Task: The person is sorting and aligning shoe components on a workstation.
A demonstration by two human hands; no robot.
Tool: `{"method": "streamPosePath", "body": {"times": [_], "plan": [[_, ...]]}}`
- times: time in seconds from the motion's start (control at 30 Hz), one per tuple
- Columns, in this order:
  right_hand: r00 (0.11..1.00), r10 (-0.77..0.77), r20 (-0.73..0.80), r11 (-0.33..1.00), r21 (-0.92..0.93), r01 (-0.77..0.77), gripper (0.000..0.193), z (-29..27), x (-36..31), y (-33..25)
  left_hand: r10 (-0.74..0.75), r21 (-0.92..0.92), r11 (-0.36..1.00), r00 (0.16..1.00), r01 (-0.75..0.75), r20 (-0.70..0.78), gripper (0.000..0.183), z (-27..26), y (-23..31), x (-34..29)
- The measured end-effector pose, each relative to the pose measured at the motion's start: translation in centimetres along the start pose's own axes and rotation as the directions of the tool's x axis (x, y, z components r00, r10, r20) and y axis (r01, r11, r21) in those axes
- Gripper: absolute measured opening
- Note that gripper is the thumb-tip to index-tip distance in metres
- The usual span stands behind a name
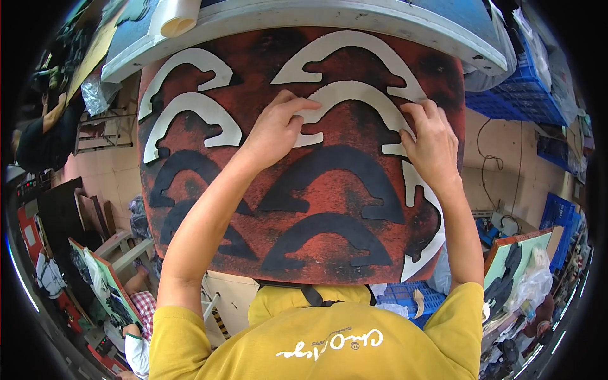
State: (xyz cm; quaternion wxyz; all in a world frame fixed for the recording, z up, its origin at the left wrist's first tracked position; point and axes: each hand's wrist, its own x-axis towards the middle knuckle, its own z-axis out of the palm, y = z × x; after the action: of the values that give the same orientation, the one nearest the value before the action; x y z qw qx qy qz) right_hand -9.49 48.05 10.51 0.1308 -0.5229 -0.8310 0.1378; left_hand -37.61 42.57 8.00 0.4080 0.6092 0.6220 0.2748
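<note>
A white arch-shaped flat piece [352,90] lies over the red, black-stained board [253,183], near its middle. My left hand [273,126] has its fingers curled at the piece's left end, the forefinger lying along it. At the right leg, my right hand [433,136] pinches the edge between thumb and fingers. Just beyond sits a larger white arch [354,40], its right leg running close to my right fingers. Nearer to me are black arch pieces or marks, a wide one [339,159] and another [329,225]; I cannot tell which they are.
Two white arches, one far [183,58] and one nearer [190,101], lie at the board's left. Another white arch [436,244] lies along its right edge, partly behind my forearm. A pale metal ledge [304,19] borders the far side. Blue crates [519,95] stand right; people work left.
</note>
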Motion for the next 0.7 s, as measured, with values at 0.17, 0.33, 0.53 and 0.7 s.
{"method": "streamPosePath", "body": {"times": [0.17,0.33,0.53,0.7], "plan": [[0.965,-0.247,-0.087,0.954,0.155,0.258,0.028,1.1,1.1,-1.1,-0.026,-0.001,1.000,1.000,0.026,0.014,0.039,-0.1,0.1,-0.1],[0.970,-0.244,0.013,0.965,0.102,0.242,0.036,3.0,2.3,-1.4,0.000,0.028,1.000,1.000,0.000,0.001,0.039,-0.1,0.2,0.0],[0.971,-0.237,0.030,0.968,0.094,0.234,0.039,3.3,2.4,-1.4,-0.045,0.068,0.997,0.998,0.049,-0.050,0.039,-0.6,0.5,-0.9],[0.967,-0.252,0.028,0.965,0.084,0.248,0.040,3.3,2.4,-1.3,-0.031,0.184,0.982,0.995,0.047,-0.090,0.035,-0.7,0.4,-2.0]]}}
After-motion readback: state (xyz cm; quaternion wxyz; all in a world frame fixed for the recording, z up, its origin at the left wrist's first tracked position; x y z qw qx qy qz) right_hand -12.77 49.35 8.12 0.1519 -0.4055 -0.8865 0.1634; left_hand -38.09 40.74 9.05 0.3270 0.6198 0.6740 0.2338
